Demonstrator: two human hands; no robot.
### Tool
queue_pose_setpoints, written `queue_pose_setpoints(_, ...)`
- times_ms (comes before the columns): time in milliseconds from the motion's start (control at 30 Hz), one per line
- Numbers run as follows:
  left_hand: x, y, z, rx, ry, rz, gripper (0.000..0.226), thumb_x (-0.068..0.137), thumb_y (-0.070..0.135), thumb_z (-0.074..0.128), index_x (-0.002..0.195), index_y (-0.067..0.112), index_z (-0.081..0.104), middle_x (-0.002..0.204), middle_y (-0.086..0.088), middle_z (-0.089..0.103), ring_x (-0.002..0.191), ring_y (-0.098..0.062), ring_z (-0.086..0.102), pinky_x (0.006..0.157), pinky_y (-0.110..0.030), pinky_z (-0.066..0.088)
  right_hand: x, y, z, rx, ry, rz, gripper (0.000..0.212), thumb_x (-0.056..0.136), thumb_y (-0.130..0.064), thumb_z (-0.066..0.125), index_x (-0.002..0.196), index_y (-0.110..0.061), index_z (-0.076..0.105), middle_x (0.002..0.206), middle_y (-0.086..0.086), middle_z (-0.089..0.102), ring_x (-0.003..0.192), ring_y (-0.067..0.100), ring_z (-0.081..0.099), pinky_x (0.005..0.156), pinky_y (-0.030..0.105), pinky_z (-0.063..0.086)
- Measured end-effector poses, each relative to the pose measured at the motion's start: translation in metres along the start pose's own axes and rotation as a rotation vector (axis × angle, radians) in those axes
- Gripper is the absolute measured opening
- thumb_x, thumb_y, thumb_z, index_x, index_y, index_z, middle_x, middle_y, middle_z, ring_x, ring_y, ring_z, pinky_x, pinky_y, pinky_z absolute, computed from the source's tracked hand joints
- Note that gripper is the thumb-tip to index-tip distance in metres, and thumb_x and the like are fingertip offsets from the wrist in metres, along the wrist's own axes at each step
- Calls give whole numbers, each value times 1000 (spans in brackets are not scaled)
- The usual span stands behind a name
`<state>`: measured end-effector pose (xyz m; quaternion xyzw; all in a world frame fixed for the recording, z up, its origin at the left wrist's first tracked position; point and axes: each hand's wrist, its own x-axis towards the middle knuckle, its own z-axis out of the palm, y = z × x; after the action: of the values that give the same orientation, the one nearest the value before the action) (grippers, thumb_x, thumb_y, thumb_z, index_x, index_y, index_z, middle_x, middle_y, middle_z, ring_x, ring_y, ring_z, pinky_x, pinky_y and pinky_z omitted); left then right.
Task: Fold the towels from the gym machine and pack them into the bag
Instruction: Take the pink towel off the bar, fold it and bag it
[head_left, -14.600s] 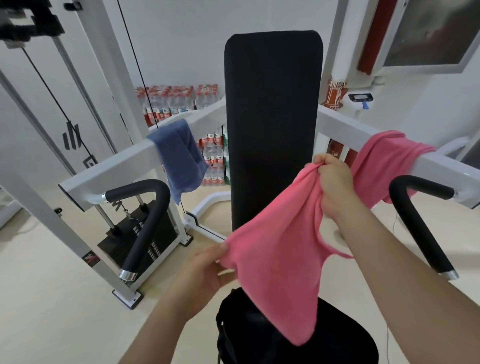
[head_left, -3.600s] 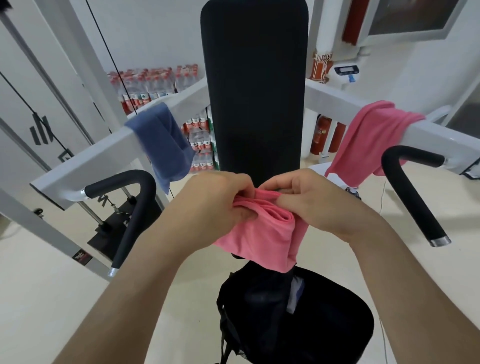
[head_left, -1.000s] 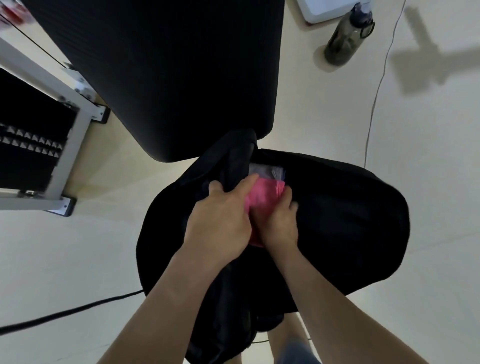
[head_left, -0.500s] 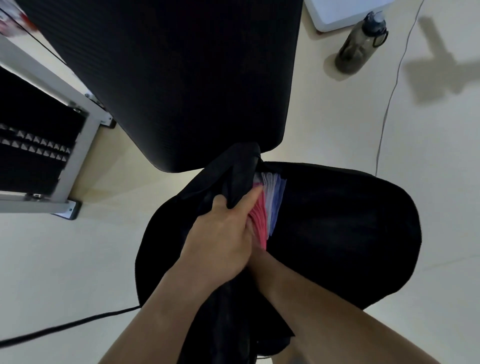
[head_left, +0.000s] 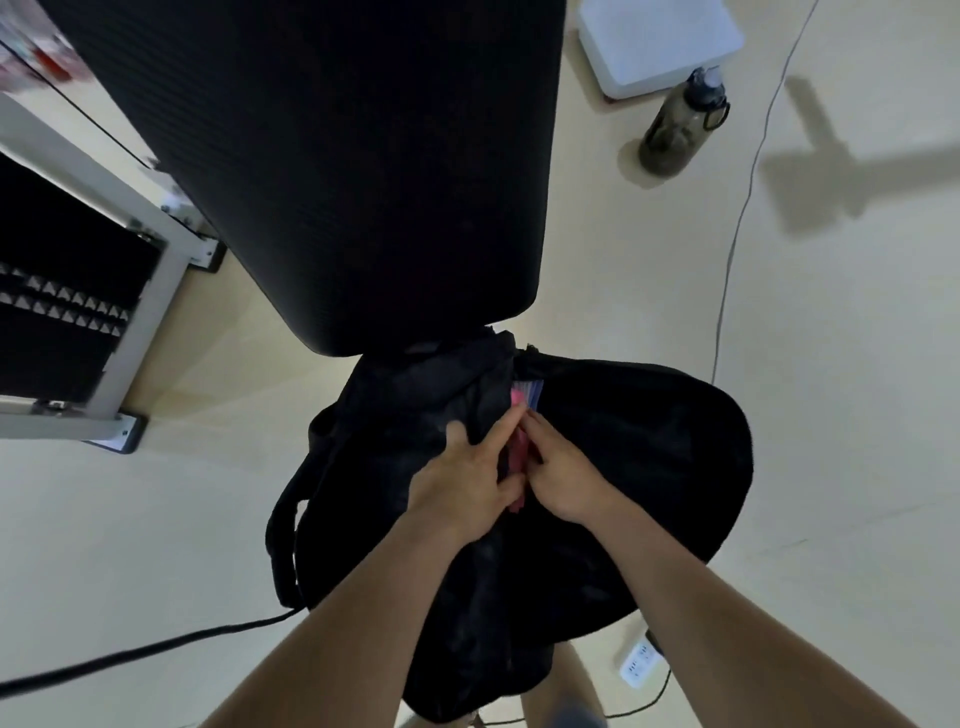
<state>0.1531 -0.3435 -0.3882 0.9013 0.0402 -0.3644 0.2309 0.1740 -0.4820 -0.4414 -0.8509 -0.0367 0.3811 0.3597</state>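
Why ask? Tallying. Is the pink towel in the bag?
Mostly in: a towel strip shows in the bag's opening between left hand and right hand.

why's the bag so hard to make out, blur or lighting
Head view: dim lighting, not blur, turns the black bag into one dark mass; head view's top-left corner alone is smeared; the pink towel reads clearly, and a sharp shadow lies on the floor.

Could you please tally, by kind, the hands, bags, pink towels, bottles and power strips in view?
hands: 2 (left hand, right hand)
bag: 1
pink towel: 1, showing in the bag's opening
bottle: 1
power strip: 1
Total: 6
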Motion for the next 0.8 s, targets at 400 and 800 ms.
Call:
queue_pose_setpoints(400, -123, 9, -149, -471, 479, -47, 29, 97, 19, 45, 114, 31, 66, 99, 3, 69, 77, -16, 63, 74, -27, 50, -151, -161, -127, 129, 300, -3, 23, 99, -16, 48, 111, -10, 67, 109, 4, 72, 109, 19, 64, 90, 18, 49)
queue_pose_setpoints(800, -216, 127, -313, -741, 878, 291, 31, 94, 13, 45, 106, 31, 68, 79, 7, 68, 70, -20, 65, 60, -25, 51, -216, -328, -235, 184, 597, -386, 35, 96, -12, 51, 126, -28, 59, 124, -10, 59, 98, -3, 57, 72, 6, 44)
